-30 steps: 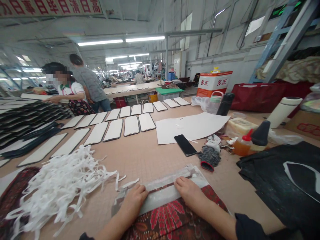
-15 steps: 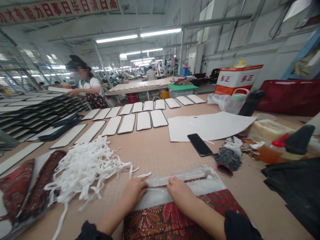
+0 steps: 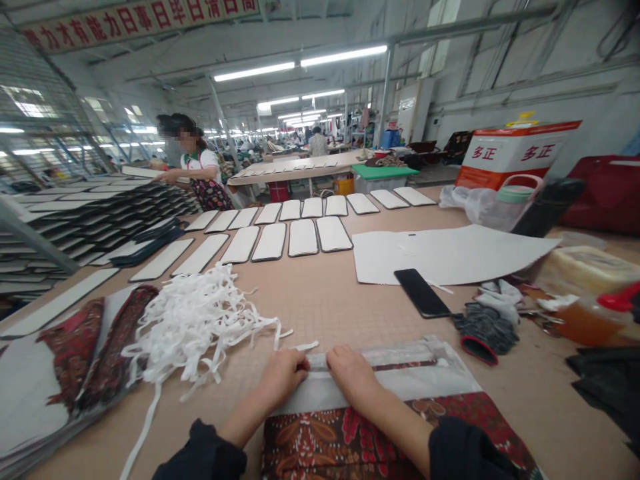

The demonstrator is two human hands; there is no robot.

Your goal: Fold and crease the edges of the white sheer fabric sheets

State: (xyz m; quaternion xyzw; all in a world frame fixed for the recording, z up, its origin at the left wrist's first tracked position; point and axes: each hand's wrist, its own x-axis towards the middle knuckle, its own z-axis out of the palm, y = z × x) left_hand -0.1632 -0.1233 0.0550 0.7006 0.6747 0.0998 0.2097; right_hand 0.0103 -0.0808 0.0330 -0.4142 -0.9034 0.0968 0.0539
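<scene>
In front of me lies a piece of red and brown patterned fabric (image 3: 320, 440) with a whitish band (image 3: 400, 387) along its far side. Beyond the band runs a folded, see-through strip (image 3: 400, 357) with a thin dark patterned line in it. My left hand (image 3: 283, 377) is closed at the left end of this folded edge, fingers curled. A short way to the right, my right hand (image 3: 353, 377) is closed on the same edge, its fingertips hidden from view. A loose pile of white tape strips (image 3: 200, 320) lies left of my left hand, one end close to its fingers.
Two rows of white, dark-edged panels (image 3: 303, 237) lie across the table. At right are a large white sheet (image 3: 450, 253), a black phone (image 3: 421, 293) and grey gloves (image 3: 487, 327). More patterned fabric (image 3: 83, 347) lies left. A co-worker (image 3: 203, 173) stands by stacked panels (image 3: 100, 213).
My view has turned slightly left, so the scene sits further right. My right hand has come slightly closer to my left along the folded edge. The co-worker still holds a panel.
</scene>
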